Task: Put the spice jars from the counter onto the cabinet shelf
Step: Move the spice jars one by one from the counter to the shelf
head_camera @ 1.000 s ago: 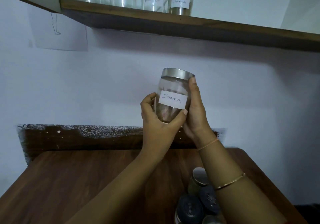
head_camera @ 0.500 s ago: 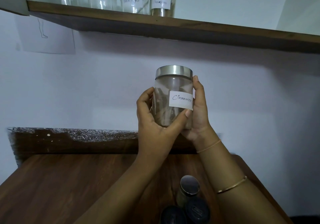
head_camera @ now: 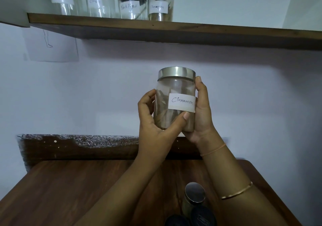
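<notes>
**Glass cinnamon jar (head_camera: 174,103) held in both hands, between counter and shelf**

Shelf (head_camera: 191,32): four labelled jars (head_camera: 129,0) in a row on its left part.

Left hand (head_camera: 153,121): forearm rises from lower centre. Fingers curl round the jar's left side. Thumb lies across the front, just under the label (head_camera: 182,102).

Jar: upright, steel lid (head_camera: 176,73) on, brown sticks inside, label reads "Cinnamon". It is in the air before the white wall, above the wooden counter (head_camera: 69,191) and below the shelf.

Right hand (head_camera: 203,114): palm against the jar's right side, fingers wrapped behind, thumb pointing up to the lid's edge. Bangle (head_camera: 237,193) on forearm.

Counter, beneath the right forearm: one steel-lidded jar (head_camera: 193,197), with dark lids (head_camera: 202,217) just in front of it.
</notes>
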Tool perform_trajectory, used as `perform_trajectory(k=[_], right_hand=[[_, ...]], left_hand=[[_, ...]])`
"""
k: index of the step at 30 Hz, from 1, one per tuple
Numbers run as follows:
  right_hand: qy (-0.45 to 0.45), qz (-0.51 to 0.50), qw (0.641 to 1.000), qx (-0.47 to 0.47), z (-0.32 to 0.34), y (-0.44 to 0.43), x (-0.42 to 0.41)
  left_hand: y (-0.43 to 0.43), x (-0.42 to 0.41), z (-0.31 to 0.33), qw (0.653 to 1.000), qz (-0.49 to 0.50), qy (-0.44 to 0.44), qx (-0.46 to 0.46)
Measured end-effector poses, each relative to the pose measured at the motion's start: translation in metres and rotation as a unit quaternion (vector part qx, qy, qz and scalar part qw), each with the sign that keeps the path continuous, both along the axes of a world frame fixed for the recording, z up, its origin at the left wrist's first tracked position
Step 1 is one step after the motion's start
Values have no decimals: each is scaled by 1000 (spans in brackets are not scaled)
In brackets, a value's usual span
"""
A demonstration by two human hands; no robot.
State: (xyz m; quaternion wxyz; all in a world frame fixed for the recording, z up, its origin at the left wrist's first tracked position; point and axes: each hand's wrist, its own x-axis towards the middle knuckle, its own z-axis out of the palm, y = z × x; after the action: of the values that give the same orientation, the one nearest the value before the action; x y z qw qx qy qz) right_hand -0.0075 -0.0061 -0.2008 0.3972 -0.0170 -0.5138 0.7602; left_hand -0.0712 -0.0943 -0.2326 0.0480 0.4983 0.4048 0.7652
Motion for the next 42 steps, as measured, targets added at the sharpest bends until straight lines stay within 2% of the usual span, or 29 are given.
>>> perform_trajectory(k=[7,13,19,24,28,32,34,36,40,42], right_hand=[[-22,-87,992,92,9,-10,-6],[-38,-141,981,127,14,-18,-8],[-127,-166,959,191,24,-22,-9],[-202,-182,916,294,41,-21,-1],[-187,-182,912,315,60,-22,2],[-160,-230,903,324,86,-22,3],[-147,-261,891,341,103,-20,5],[-126,-300,875,359,121,-17,7],[-88,-405,826,383,152,-6,9],[-76,-447,795,402,165,1,11]], left_hand=[[-5,-12,5,999,-44,-21,-12],[-8,-19,6,997,-71,-26,-15],[-8,-32,13,995,-90,-50,-3],[-6,-42,30,997,-69,-25,14],[-1,-45,52,998,-59,-7,20],[8,-43,78,997,-57,22,42],[12,-43,91,997,-26,56,40],[17,-44,106,992,44,112,34],[36,-59,139,951,181,235,86],[51,-74,152,929,241,272,67]])
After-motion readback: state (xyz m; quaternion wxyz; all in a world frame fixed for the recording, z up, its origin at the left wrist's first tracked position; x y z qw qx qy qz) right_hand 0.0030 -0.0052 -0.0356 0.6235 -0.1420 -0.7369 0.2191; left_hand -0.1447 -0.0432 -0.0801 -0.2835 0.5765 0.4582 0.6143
